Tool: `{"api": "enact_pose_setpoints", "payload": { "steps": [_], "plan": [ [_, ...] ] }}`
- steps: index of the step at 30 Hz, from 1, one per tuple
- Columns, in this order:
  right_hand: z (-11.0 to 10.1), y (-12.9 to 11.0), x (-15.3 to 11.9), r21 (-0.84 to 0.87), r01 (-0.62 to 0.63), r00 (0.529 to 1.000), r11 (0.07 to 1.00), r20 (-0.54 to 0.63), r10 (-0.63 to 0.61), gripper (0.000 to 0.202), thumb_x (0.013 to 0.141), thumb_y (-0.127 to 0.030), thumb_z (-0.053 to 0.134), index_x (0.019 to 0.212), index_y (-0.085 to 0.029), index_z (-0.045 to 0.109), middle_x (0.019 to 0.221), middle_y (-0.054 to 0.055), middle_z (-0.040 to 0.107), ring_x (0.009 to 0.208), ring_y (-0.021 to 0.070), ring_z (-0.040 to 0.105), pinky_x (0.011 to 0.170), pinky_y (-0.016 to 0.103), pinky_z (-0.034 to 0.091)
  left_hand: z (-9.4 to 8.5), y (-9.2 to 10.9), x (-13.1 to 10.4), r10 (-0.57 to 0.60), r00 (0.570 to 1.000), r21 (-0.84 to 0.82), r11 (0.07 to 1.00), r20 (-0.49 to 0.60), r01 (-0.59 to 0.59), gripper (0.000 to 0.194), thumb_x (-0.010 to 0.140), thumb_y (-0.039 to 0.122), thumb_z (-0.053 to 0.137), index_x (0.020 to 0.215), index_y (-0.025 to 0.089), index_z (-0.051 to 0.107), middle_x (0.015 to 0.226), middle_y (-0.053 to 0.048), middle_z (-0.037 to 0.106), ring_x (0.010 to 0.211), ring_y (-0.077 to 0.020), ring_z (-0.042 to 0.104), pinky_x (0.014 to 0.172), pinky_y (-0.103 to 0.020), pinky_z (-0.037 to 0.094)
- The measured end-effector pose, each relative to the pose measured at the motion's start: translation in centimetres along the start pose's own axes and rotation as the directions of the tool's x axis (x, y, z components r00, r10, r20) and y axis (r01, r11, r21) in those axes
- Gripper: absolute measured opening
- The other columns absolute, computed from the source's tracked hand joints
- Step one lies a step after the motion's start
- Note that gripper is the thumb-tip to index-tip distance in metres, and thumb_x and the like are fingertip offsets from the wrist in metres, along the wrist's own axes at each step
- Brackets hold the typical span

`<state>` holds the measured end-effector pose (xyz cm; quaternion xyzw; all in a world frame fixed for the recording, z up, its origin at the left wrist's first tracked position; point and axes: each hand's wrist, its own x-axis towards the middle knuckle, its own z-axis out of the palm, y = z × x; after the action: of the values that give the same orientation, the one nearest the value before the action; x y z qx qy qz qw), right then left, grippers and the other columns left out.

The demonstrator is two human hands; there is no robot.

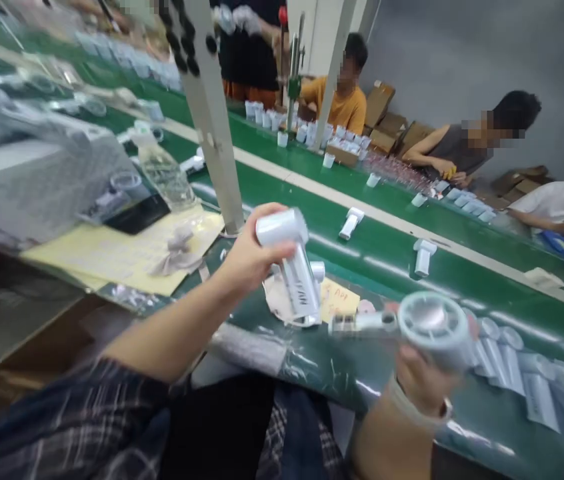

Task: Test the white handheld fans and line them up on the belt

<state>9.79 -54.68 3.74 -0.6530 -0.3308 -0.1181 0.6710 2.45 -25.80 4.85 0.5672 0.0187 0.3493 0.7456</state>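
While the left grip point(255, 257) curled around a white, cylinder-headed plastic device point(301, 283), the right grip point(425, 380), well apart, clasped a pale, round, spoked plastic piece point(433, 323); handling seemingly demanded steadiness next.

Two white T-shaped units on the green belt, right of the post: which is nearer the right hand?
The rightmost unit, straight beyond the right hand; the other unit lies farther left.

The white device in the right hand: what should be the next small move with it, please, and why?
Probably lay the white device down beside the row of pale devices: the right hand holds it near that row, and the left hand holds a second device, so neither hand is free.
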Motion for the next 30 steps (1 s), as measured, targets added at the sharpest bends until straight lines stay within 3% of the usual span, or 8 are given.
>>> {"api": "enact_pose_setpoints", "payload": {
  "steps": [3, 7, 12, 15, 18, 23, 27, 30],
  "plan": [
    [0.4, -0.1, -0.1, 0.127, 0.008, 0.999, 0.992, -0.034, -0.004, 0.07, 0.078, -0.065, 0.082, 0.132, -0.03, 0.054, 0.092, 0.004, 0.074, 0.081, 0.0301, 0.077, 0.081, 0.052, 0.065, 0.6, 1.1, -0.7, 0.03, 0.996, 0.067, 0.997, 0.085, -0.036, 0.067, 0.063, 0.042, 0.096, 0.116, 0.026, 0.058, 0.099, 0.0, 0.065, 0.074, -0.0128, 0.063, 0.06, -0.022, 0.054],
    [2.2, 1.6, -0.9, 0.126, -0.215, 0.975, 0.968, -0.025, 0.22, 0.092, 0.081, -0.071, 0.075, 0.155, -0.035, 0.033, 0.132, 0.013, 0.066, 0.111, 0.0344, 0.074, 0.094, 0.053, 0.062, 2.0, 1.3, -1.7, 0.117, 0.927, 0.076, 0.985, 0.356, -0.154, 0.066, 0.073, 0.057, 0.087, 0.122, 0.025, 0.058, 0.096, -0.002, 0.066, 0.066, -0.013, 0.06, 0.056, -0.025, 0.051],
    [4.9, 3.2, -3.4, 0.048, -0.409, 0.864, 0.911, 0.342, 0.37, 0.099, 0.088, -0.085, 0.047, 0.166, -0.029, 0.022, 0.17, 0.01, 0.034, 0.157, 0.035, 0.035, 0.128, 0.053, 0.03, 4.2, -2.6, -3.5, 0.474, 0.757, 0.297, 0.72, 0.45, -0.627, 0.068, 0.073, 0.05, 0.088, 0.128, 0.026, 0.056, 0.11, -0.007, 0.066, 0.099, -0.0255, 0.067, 0.085, -0.04, 0.058],
    [4.4, 3.2, -3.5, 0.022, -0.435, 0.808, 0.9, 0.45, 0.38, 0.122, 0.077, -0.087, 0.063, 0.169, -0.027, 0.011, 0.17, 0.013, 0.035, 0.153, 0.0363, 0.041, 0.124, 0.052, 0.037, 4.8, -6.0, -3.9, 0.35, 0.812, 0.358, 0.765, 0.467, -0.535, 0.067, 0.084, 0.057, 0.076, 0.137, 0.025, 0.048, 0.118, -0.01, 0.064, 0.102, -0.0263, 0.067, 0.086, -0.042, 0.058],
    [1.7, 4.1, -2.0, -0.334, -0.396, 0.811, 0.855, 0.309, 0.497, 0.113, 0.079, -0.061, 0.078, 0.168, -0.025, 0.017, 0.159, 0.016, 0.049, 0.141, 0.0366, 0.054, 0.117, 0.053, 0.043, 4.5, -8.9, -3.5, 0.156, 0.839, 0.486, 0.754, 0.522, -0.442, 0.072, 0.085, 0.057, 0.075, 0.14, 0.023, 0.046, 0.129, -0.015, 0.06, 0.118, -0.0327, 0.063, 0.102, -0.053, 0.054],
    [-3.3, 7.2, -0.4, -0.905, -0.173, 0.829, 0.389, 0.08, 0.554, 0.084, 0.081, -0.031, 0.074, 0.158, -0.017, 0.043, 0.122, 0.019, 0.07, 0.119, 0.0403, 0.063, 0.102, 0.056, 0.051, 3.1, -12.0, -3.1, -0.025, 0.798, 0.687, 0.525, 0.602, -0.502, 0.048, 0.091, 0.038, 0.067, 0.134, 0.018, 0.058, 0.145, -0.021, 0.053, 0.143, -0.042, 0.042, 0.117, -0.069, 0.038],
    [-6.1, 8.8, -0.3, -0.985, 0.012, 0.942, 0.171, 0.069, 0.328, 0.059, 0.085, -0.023, 0.072, 0.143, -0.016, 0.06, 0.151, 0.026, 0.051, 0.143, 0.0463, 0.043, 0.113, 0.064, 0.039, 2.7, -13.2, -3.3, -0.11, 0.765, 0.73, 0.411, 0.634, -0.546, 0.035, 0.087, 0.028, 0.068, 0.121, 0.017, 0.067, 0.141, -0.019, 0.057, 0.142, -0.042, 0.043, 0.117, -0.071, 0.037],
    [-8.4, 9.3, 2.8, -0.985, -0.022, 0.91, 0.172, 0.051, 0.412, 0.058, 0.083, -0.032, 0.079, 0.138, -0.019, 0.065, 0.161, 0.022, 0.042, 0.151, 0.0452, 0.033, 0.119, 0.061, 0.034, 2.8, -13.5, -3.5, -0.131, 0.755, 0.737, 0.378, 0.642, -0.561, 0.038, 0.085, 0.024, 0.068, 0.122, 0.018, 0.067, 0.139, -0.018, 0.06, 0.14, -0.0409, 0.046, 0.119, -0.072, 0.034]
  ]
}}
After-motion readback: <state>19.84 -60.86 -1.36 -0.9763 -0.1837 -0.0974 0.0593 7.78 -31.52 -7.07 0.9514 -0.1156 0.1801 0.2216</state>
